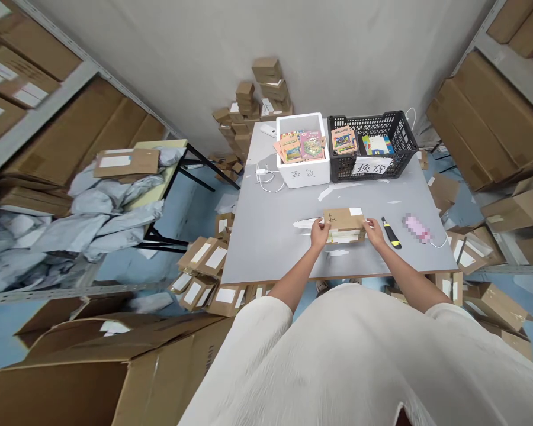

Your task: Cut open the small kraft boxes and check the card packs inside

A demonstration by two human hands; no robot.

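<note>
A small brown cardboard box (344, 220) rests near the front of the grey table, with handwriting and a white label on top. My left hand (320, 233) grips its left end, and my right hand (373, 231) closes on its right end. Pale tape or paper shows along the side facing me. Just right of my right hand lies a black and yellow utility knife (391, 232). White paper strips (308, 224) lie by my left hand, partly behind the box.
A white foam box (304, 174) of booklets and a black plastic crate (342, 168) stand at the table's back. A pixelated pink item (416, 228) with a cord lies right. Grey mailing bags (71, 231) cover the left side; an open carton (169, 367) stands at front left.
</note>
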